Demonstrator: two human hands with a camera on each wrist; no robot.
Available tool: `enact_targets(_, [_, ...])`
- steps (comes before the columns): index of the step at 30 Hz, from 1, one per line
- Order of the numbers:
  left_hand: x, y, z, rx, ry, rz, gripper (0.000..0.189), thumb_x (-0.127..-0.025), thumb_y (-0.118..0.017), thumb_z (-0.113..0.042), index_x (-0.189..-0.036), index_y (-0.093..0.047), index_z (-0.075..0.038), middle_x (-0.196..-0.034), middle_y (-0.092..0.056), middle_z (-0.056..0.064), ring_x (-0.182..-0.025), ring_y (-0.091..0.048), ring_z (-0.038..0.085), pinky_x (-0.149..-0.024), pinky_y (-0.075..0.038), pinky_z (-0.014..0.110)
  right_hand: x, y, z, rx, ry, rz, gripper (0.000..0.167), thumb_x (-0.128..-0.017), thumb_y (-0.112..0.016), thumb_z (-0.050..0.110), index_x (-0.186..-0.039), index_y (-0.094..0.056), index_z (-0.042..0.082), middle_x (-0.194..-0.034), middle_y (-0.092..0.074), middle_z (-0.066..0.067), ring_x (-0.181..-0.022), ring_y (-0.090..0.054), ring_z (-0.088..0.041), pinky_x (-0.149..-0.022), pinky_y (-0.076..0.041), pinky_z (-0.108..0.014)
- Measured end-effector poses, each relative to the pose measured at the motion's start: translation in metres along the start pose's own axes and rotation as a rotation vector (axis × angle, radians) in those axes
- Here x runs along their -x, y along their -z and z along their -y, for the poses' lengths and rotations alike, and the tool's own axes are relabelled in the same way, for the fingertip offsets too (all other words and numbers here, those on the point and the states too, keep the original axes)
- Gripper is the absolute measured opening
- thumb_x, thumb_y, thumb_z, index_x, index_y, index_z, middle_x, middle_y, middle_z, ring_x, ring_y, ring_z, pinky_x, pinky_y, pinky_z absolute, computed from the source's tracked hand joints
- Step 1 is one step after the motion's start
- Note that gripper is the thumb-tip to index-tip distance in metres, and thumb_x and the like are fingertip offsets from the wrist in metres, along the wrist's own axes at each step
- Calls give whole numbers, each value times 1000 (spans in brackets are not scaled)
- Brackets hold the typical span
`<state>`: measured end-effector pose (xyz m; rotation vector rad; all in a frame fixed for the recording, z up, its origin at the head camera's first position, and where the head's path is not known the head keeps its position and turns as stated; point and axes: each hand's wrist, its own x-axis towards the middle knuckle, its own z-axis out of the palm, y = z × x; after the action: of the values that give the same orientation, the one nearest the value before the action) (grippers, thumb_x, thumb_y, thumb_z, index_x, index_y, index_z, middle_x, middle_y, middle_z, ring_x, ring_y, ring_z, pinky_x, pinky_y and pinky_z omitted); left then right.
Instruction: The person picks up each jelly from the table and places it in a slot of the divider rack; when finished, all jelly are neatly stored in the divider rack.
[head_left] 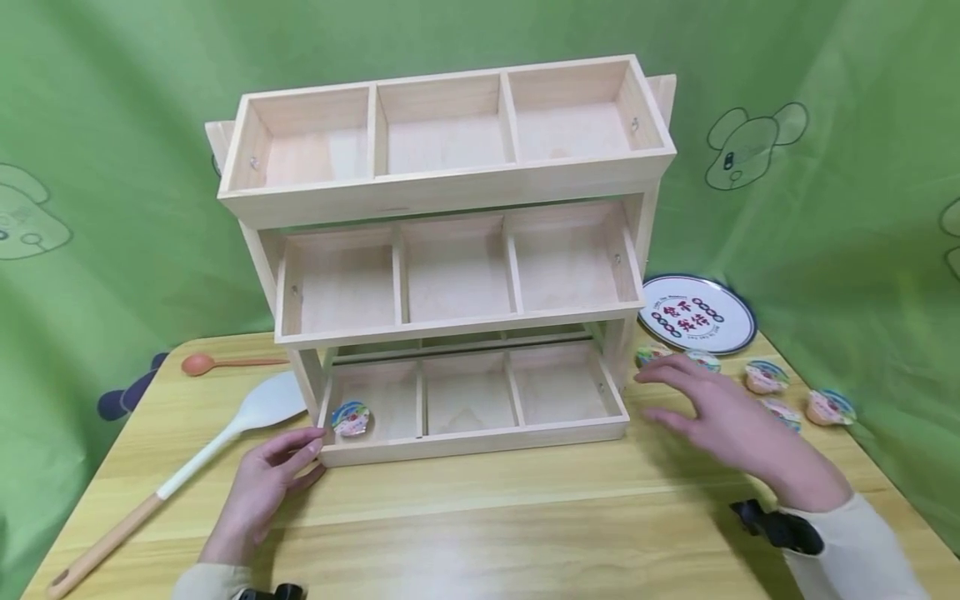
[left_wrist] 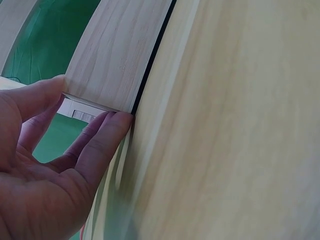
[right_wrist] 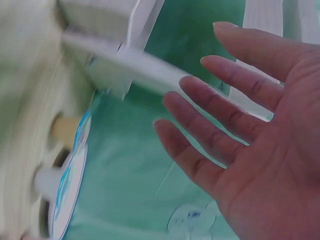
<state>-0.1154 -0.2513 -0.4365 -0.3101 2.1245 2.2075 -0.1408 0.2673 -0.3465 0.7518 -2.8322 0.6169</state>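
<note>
A three-tier wooden rack (head_left: 446, 187) stands on the table, each tier split into three compartments. My left hand (head_left: 266, 475) pinches the front left corner of its bottom tray (head_left: 480, 442); in the left wrist view, thumb and fingertips hold the end of the tray's front board (left_wrist: 112, 55). One jelly cup (head_left: 350, 418) with a colourful lid lies in the bottom tray's left compartment. Right of the rack, my right hand (head_left: 720, 417) hovers with spread fingers and nothing in it. Several more jelly cups (head_left: 830, 407) are around and beyond it, some partly hidden by the hand.
A white plate (head_left: 697, 312) with a blue rim and red print lies at the back right. On the left are a white spatula (head_left: 270, 402) with a wooden handle and a small orange spoon (head_left: 198, 364). Green curtain (head_left: 750, 50) closes off the back and sides.
</note>
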Motion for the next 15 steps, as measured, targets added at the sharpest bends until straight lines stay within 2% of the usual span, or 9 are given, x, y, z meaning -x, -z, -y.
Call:
enact_targets(5, [0,0,0,2,1,0,35,-93,-66,-2,-124,-58,11,-118,-57,11,-102,-63,18,-94,-55,37,15,5,-24,41,-57,-38,41,-85,-78,17,-122,-63,3,-125,-56,-18,-110,-54,-45,-88,-45,-68])
enact_targets(11, [-1,1,1,2,10,-3,35,-92,-67,-3,-124,-59,10,-120,-57,13,-102,-63,18,-94,-55,37,33,6,-53,65,-120,-57,45,-82,-79,11,-122,-61,0,-123,-54,-24,-109,-50,-48,-86,-44,-68])
enact_targets(15, [0,1,1,8,12,-6,35,-93,-66,-2,-124,-58,11,-121,-56,13,-102,-62,18,-94,-55,37,43,6,-68,107,-149,-64,46,-79,-80,10,-119,-61,-4,-120,-54,-27,-102,-53,-48,-82,-47,-67])
